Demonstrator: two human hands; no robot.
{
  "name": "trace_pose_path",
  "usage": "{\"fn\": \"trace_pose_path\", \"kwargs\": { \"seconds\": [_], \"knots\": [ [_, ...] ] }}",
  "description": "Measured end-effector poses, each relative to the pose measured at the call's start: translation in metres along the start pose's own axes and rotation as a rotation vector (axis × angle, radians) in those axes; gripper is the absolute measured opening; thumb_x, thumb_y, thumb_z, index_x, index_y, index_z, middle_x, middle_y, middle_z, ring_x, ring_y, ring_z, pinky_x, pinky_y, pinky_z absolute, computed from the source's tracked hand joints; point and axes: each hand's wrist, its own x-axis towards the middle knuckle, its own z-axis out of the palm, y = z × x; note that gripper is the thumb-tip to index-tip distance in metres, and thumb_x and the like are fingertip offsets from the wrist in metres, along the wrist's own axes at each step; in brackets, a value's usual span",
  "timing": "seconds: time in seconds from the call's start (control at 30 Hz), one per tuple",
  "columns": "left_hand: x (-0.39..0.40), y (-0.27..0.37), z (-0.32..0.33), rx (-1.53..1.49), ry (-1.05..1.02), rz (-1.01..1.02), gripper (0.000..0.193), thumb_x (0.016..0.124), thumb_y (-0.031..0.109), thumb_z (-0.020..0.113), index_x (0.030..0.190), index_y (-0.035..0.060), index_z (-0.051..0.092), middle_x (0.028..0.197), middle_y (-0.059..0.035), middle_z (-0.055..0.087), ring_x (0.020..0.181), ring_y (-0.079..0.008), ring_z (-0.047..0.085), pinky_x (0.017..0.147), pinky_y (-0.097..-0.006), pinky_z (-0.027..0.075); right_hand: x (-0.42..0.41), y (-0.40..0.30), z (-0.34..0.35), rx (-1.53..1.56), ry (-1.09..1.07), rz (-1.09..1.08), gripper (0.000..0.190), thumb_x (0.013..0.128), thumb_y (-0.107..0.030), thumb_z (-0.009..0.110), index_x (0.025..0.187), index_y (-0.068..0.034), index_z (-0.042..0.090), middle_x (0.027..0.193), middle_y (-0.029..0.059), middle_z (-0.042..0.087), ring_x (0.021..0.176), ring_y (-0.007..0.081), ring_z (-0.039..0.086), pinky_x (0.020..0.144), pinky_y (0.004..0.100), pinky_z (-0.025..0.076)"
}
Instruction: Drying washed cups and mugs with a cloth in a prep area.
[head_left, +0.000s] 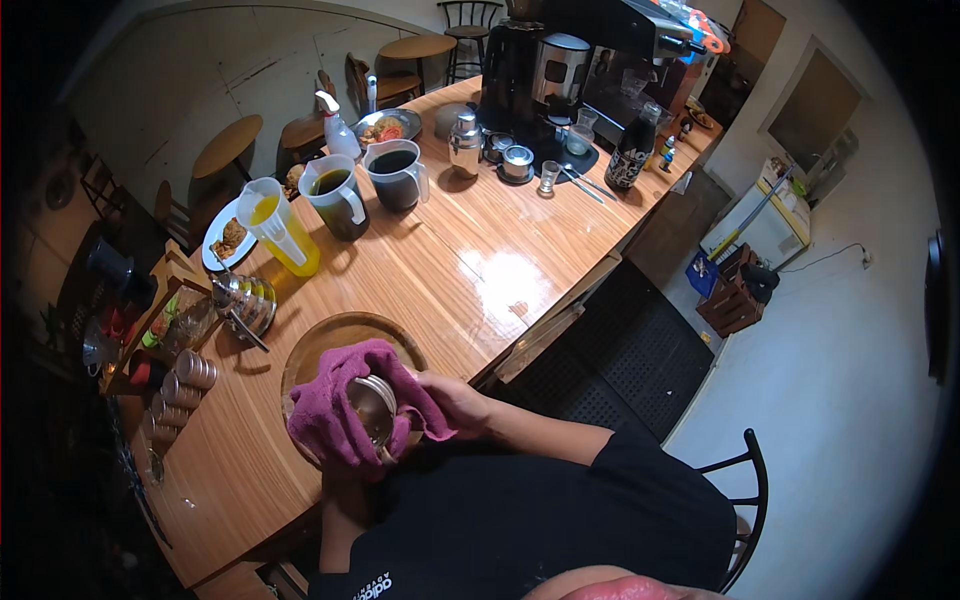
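A purple cloth (330, 420) is draped around a shiny round vessel (373, 409), whose ringed rim and open mouth face up toward me. My right hand (461, 405) grips the cloth at the vessel's right side, fingers partly hidden in the folds. From below left, my left hand (387, 455) supports the wrapped vessel; the cloth covers nearly all of it except a fingertip near the lower rim. Both hands are above a round wooden tray (307, 352) on the wooden counter (390, 277).
Plastic pitchers of yellow liquid (289, 244) and dark liquid (394, 180) stand beyond the tray. Left are a gooseneck kettle (251, 304) and stacked metal-lidded containers (180, 390). A cocktail shaker (466, 142), black bottle (631, 157) and espresso machine (615, 82) stand farther back.
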Motion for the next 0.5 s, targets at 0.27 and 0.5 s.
{"fn": "trace_pose_path", "kwargs": {
  "seconds": [0.27, 0.5],
  "knots": [
    [0.029, 0.019, 0.040, 0.081, -0.045, -0.023, 0.049, 0.081, 0.027, 0.083, 0.118, 0.0026, 0.062, 0.109, -0.0101, 0.065, 0.095, -0.0161, 0.065, 0.082, -0.0326, 0.054, 0.014, 0.012, 0.014, 0.141, 0.192, -0.224, 0.050, 0.109, -0.036, 0.038, 0.150, -0.008, 0.037, 0.144, 0.0092, 0.052, 0.129, 0.0192, 0.052, 0.113, 0.0353, 0.040],
    [0.017, 0.011, 0.002, 0.147, -0.054, -0.030, 0.048, 0.082, 0.027, 0.083, 0.118, 0.0027, 0.062, 0.108, -0.0103, 0.066, 0.094, -0.0161, 0.065, 0.082, -0.0326, 0.054, 0.010, 0.010, 0.018, -0.057, 0.233, -0.293, 0.057, 0.109, -0.032, 0.043, 0.156, -0.007, 0.026, 0.150, 0.0084, 0.044, 0.134, 0.0182, 0.046, 0.115, 0.0354, 0.037]
  ]
}}
